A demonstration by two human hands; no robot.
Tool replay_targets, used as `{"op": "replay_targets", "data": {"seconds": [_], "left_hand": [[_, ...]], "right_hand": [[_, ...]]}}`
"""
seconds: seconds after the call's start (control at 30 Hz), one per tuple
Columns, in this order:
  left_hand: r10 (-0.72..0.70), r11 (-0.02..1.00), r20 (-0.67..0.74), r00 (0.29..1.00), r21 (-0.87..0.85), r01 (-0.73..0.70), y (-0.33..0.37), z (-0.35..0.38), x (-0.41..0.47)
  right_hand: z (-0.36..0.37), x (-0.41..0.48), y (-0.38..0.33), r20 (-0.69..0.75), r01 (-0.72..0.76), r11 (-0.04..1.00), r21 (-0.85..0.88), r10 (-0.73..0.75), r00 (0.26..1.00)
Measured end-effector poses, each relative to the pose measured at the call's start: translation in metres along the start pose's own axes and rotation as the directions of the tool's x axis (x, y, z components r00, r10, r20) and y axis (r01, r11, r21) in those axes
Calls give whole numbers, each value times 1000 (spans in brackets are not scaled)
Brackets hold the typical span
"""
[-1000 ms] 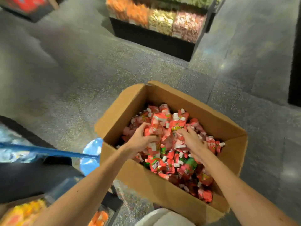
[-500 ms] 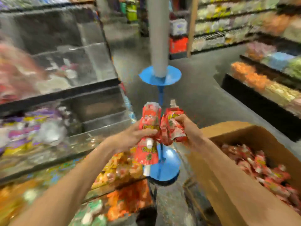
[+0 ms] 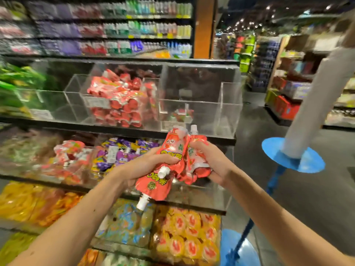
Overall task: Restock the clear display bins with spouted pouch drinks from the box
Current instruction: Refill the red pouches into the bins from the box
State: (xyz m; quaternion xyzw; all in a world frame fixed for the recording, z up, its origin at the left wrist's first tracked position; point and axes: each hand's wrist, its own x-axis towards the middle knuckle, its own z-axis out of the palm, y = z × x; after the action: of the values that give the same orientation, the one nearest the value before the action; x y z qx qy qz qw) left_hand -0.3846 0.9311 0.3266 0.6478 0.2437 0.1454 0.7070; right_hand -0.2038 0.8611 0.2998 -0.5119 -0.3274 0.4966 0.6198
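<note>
Carrying: we grip red pouches in the left hand and more in the right hand, fingers curled round them.
Change: a second ago both hands dug in the box; now it is out of view and we face the shelf.
Clear bin: nearly empty, just above the pouches.
Meaning: fetch done, we judge; drop remains.

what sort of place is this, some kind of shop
Most likely a supermarket or snack shop: long back shelves of packaged goods, tiered clear display bins of wrapped snacks, and more stocked racks across the aisle. The left hand and right hand grip red spouted pouches.
</note>
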Motion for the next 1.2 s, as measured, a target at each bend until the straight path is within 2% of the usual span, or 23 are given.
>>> {"op": "replay_targets", "data": {"seconds": [0.13,0.3,0.43,0.53,0.63,0.77,0.83,0.93,1.0,1.07,1.13,1.2], "left_hand": [[-7,1000,-46,999,28,9,13,-27,10],[-19,987,-3,1000,161,19,18,-66,21],[-6,955,127,992,294,-32,22,-104,32],[9,910,167,986,408,-78,20,-133,44],[52,837,231,972,521,-169,24,-163,55],[28,688,364,931,668,-282,31,-198,67],[29,643,380,924,701,-308,37,-211,72],[58,633,392,918,697,-338,49,-226,69],[143,632,335,931,693,-346,54,-237,69],[267,640,185,946,699,-318,58,-248,77],[314,769,16,949,582,-264,65,-258,85],[310,900,-170,936,369,-231,73,-268,83]], "right_hand": [[10,32,-11,87,-47,999,18,45,995],[35,58,-21,187,-129,990,-54,137,973],[58,74,-20,226,-41,984,-175,81,971],[80,84,-17,273,46,962,-269,31,962],[105,101,-14,227,99,958,-268,-37,973],[139,121,-8,212,262,881,-394,-191,959],[150,127,-10,176,261,870,-418,-204,963],[161,136,-17,89,216,893,-396,-196,976],[165,141,-22,37,186,913,-362,-186,982],[166,146,-25,-29,146,950,-276,-160,987],[162,153,-25,-90,106,972,-210,-127,988],[163,159,-25,-115,70,974,-215,-96,989]]}}
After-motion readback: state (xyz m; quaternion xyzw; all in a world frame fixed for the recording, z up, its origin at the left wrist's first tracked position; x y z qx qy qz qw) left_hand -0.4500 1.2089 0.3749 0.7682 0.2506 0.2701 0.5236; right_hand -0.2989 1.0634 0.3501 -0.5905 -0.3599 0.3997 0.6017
